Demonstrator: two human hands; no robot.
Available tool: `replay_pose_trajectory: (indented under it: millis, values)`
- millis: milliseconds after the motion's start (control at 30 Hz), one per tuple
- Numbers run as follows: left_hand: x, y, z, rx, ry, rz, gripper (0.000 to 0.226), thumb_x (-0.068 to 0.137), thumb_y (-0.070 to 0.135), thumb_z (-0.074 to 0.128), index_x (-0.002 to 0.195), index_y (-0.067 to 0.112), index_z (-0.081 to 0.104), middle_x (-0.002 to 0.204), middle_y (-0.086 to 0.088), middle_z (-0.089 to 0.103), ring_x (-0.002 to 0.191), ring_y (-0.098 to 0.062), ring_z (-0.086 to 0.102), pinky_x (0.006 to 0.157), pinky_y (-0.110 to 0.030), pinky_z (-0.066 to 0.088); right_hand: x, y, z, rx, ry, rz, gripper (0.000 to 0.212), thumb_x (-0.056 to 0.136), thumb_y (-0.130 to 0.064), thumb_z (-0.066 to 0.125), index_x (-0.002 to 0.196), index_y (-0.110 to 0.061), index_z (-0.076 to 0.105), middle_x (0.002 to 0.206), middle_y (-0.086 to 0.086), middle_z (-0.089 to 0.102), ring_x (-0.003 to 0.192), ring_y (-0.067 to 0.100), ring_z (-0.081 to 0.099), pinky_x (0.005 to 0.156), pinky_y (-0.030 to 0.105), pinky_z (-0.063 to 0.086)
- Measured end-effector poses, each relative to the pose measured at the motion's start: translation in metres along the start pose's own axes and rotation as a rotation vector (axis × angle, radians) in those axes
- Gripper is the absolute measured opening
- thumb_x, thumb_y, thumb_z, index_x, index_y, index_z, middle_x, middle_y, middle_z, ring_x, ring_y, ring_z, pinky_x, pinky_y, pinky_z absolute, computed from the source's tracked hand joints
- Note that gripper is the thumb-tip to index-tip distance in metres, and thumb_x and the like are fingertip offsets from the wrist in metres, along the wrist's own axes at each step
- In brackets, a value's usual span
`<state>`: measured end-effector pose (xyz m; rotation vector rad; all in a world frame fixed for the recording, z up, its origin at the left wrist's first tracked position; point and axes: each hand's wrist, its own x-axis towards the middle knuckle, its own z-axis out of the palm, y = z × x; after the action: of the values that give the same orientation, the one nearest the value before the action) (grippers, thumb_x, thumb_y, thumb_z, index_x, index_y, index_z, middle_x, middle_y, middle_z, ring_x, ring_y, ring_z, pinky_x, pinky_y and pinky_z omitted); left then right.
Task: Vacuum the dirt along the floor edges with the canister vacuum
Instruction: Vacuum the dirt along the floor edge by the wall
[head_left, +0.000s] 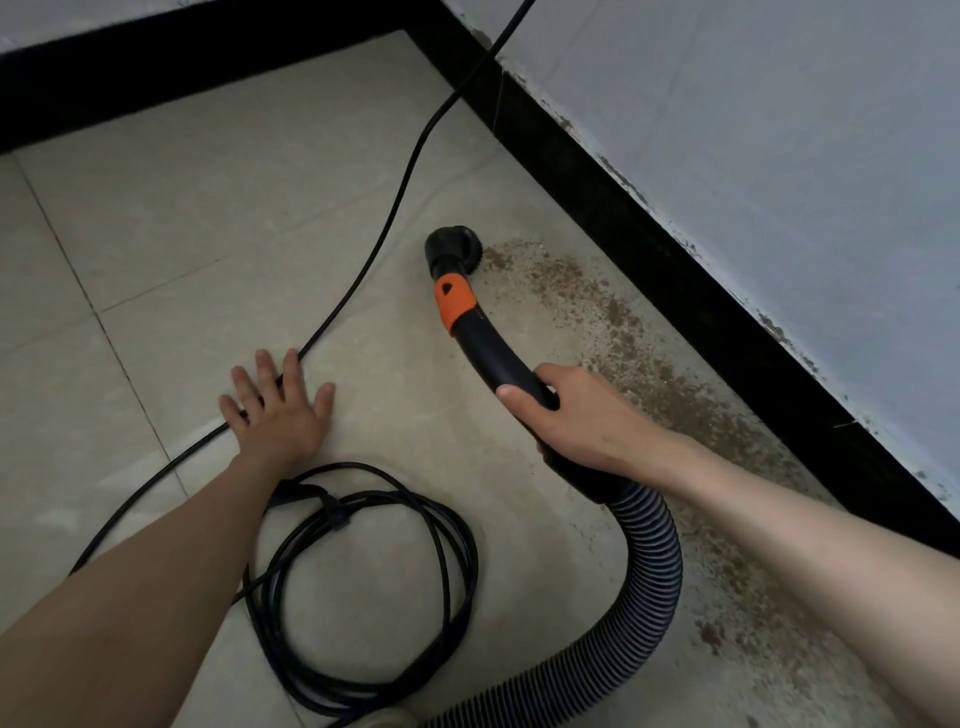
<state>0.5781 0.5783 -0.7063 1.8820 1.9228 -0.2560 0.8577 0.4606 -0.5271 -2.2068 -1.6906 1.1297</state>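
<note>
The right hand (576, 410) is gripping the vacuum's curved handle (498, 358), nozzle (454, 249) touching the far tip of the dirt (649, 374) along the skirting, left hand (275, 405) lying flat on the floor tiles; sweeping back along that band looks next.

I see the black vacuum handle (498, 358), curved, with an orange band (453, 303) near its tip. Its small round black nozzle (453, 248) sits on the pale floor tiles (218, 218), touching the top end of the dirt (644, 364). The dirt is a brown, crumbly strip along the black floor edge (649, 249). A ribbed black hose (644, 582) bends down from the handle
</note>
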Motion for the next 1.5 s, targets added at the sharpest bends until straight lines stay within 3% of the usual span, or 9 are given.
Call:
replay_pose_trajectory:
  millis: [233,467,633,733,900,1000,1267,1500]
  values:
    - [-0.001,0.002,-0.003,0.007,-0.025,0.001,0.071,0.094,0.063,0.011,0.152,0.029,-0.012,0.159,-0.006,-0.021,0.144,-0.033,-0.022,0.113,-0.052,-0.014,0.001,0.003,-0.004,0.031,0.033,0.046,0.044,0.096,-0.058,0.044,0.100,-0.016,0.055,0.079,0.007,0.067,0.070,0.025,0.067,0.068,0.045,0.058]
    - [-0.001,0.002,-0.003,0.002,-0.019,0.009,0.071,0.095,0.063,0.011,0.152,0.028,-0.011,0.159,-0.007,-0.021,0.144,-0.033,-0.021,0.113,-0.052,-0.014,0.004,0.011,-0.009,0.118,0.105,0.079,0.038,0.097,-0.053,0.046,0.088,-0.016,0.054,0.079,0.014,0.069,0.071,0.031,0.069,0.072,0.050,0.058]
    - [0.000,0.000,-0.002,0.002,-0.013,0.004,0.071,0.094,0.064,0.011,0.152,0.029,-0.010,0.159,-0.007,-0.019,0.144,-0.034,-0.020,0.113,-0.053,-0.013,0.011,0.022,-0.016,0.154,0.171,0.132,0.038,0.098,-0.052,0.046,0.080,-0.019,0.050,0.075,0.008,0.065,0.066,0.024,0.065,0.061,0.039,0.050]
    - [0.001,0.000,0.000,-0.003,-0.007,0.004,0.071,0.094,0.064,0.011,0.152,0.029,-0.009,0.159,-0.006,-0.018,0.145,-0.034,-0.019,0.113,-0.052,-0.013,0.016,0.028,-0.020,0.207,0.195,0.172,0.036,0.098,-0.052,0.046,0.082,-0.020,0.052,0.078,0.008,0.067,0.071,0.024,0.066,0.066,0.037,0.051]
    - [0.002,-0.001,0.001,-0.014,-0.006,-0.002,0.071,0.094,0.065,0.012,0.152,0.030,-0.008,0.159,-0.005,-0.019,0.144,-0.032,-0.021,0.113,-0.052,-0.014,0.023,0.031,-0.023,0.208,0.238,0.216,0.036,0.098,-0.054,0.045,0.082,-0.022,0.050,0.079,0.005,0.063,0.069,0.020,0.062,0.057,0.031,0.043]
    - [0.001,-0.001,0.000,-0.020,-0.007,0.000,0.071,0.094,0.064,0.013,0.152,0.030,-0.008,0.159,-0.005,-0.019,0.144,-0.032,-0.021,0.113,-0.052,-0.014,0.023,0.030,-0.020,0.148,0.257,0.240,0.037,0.098,-0.056,0.044,0.082,-0.023,0.049,0.078,0.001,0.059,0.071,0.020,0.059,0.060,0.031,0.039]
    - [-0.002,0.001,-0.004,-0.012,-0.027,0.005,0.071,0.095,0.063,0.013,0.152,0.028,-0.010,0.159,-0.006,-0.021,0.144,-0.033,-0.022,0.114,-0.052,-0.015,0.005,0.032,-0.018,0.115,0.245,0.290,0.043,0.097,-0.058,0.043,0.096,-0.017,0.055,0.084,0.003,0.063,0.075,0.023,0.063,0.065,0.033,0.048]
    - [-0.001,0.002,-0.004,-0.018,-0.019,0.003,0.071,0.095,0.063,0.014,0.153,0.028,-0.008,0.159,-0.006,-0.019,0.144,-0.033,-0.021,0.114,-0.052,-0.014,-0.007,0.029,-0.018,0.110,0.290,0.286,0.039,0.097,-0.058,0.042,0.084,-0.023,0.052,0.078,0.001,0.062,0.070,0.020,0.062,0.059,0.032,0.044]
